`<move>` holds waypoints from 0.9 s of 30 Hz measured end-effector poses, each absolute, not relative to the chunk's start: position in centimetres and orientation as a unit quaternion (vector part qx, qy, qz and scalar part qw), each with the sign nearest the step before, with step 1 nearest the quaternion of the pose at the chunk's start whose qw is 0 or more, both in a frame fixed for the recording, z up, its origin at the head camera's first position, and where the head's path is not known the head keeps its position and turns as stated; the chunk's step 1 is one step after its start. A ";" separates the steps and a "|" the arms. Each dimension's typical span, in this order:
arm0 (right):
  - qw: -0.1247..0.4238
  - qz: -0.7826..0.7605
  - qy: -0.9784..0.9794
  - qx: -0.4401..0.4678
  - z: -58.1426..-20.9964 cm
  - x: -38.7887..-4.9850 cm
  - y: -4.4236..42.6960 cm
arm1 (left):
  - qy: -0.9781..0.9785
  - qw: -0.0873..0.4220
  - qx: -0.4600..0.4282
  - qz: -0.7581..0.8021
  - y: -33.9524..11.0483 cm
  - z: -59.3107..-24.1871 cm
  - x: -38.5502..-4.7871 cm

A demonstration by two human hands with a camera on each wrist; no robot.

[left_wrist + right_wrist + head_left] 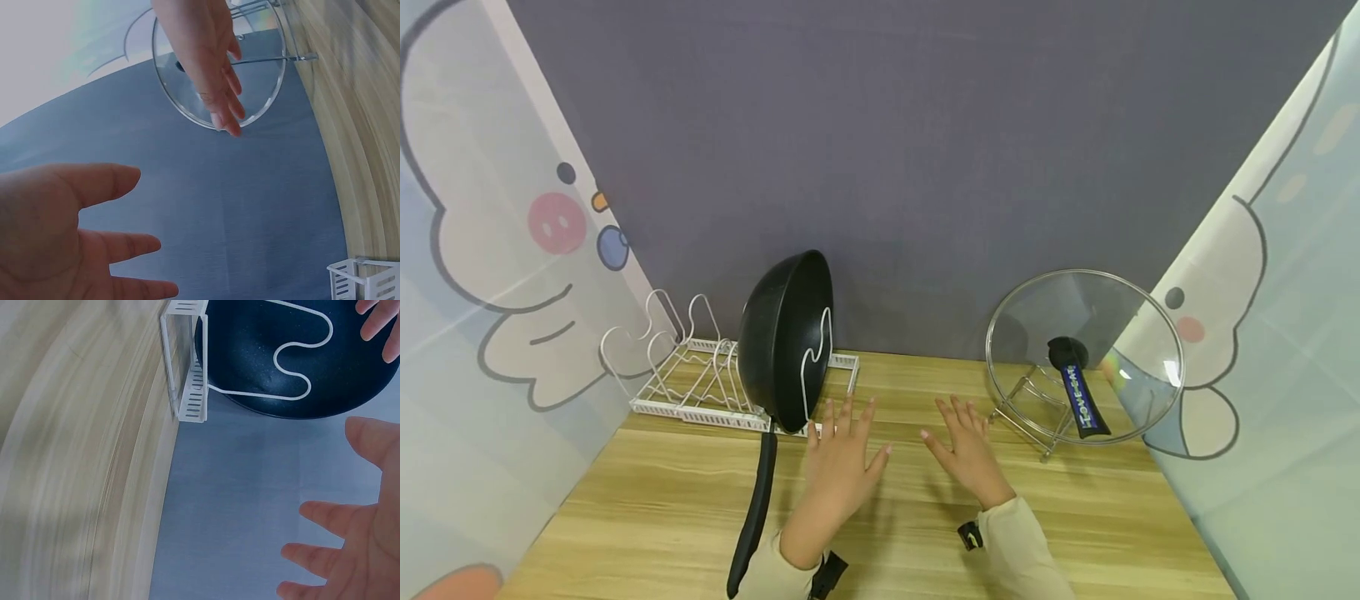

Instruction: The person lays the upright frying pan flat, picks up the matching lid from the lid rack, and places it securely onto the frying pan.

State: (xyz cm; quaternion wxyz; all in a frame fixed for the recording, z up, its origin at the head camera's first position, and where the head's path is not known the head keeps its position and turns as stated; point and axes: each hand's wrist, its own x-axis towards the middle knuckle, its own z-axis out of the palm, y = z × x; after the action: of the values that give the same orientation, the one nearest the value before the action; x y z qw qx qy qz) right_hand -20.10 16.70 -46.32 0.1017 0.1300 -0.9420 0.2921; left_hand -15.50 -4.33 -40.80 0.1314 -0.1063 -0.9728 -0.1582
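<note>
My left hand is held over the table with fingers spread, holding nothing. Close by on its left, a black frying pan stands on its side in a white wire rack, its handle pointing toward me. My right hand also has straight, spread fingers and holds nothing. To its right, a round glass lid leans upright in a small metal stand; its black knob carries a blue label. In the right wrist view, the pan's dark inside shows behind a rack wire.
The wood-grain table ends at a dark grey back panel. Side walls with cartoon prints stand at left and right. Several wire dividers of the rack rise left of the pan.
</note>
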 end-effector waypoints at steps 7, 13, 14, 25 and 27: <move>0.107 0.294 -0.940 0.135 -46.2 -20.0 16.5 | -0.966 0.151 -0.119 -0.172 -4.6 -40.4 -14.4; 0.107 0.284 -0.943 0.136 -46.5 -20.1 16.6 | -0.965 0.161 -0.116 -0.173 -5.1 -39.8 -13.5; 0.106 0.282 -0.944 0.135 -46.5 -20.1 16.6 | -0.965 0.161 -0.117 -0.172 -5.2 -39.7 -13.4; 0.091 0.297 -0.941 0.132 -46.6 -20.0 16.7 | -0.969 0.157 -0.113 -0.155 -6.7 -38.4 -12.5; 0.091 0.293 -0.943 0.132 -46.6 -20.1 16.8 | -0.969 0.156 -0.112 -0.153 -7.0 -38.2 -12.2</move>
State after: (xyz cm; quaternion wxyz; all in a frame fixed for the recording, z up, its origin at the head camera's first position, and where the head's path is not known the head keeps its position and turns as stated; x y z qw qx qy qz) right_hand -20.06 16.77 -46.55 0.0908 0.1321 -0.9427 0.2928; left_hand -12.20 -7.04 -38.22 0.1559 -0.1120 -0.9694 -0.1532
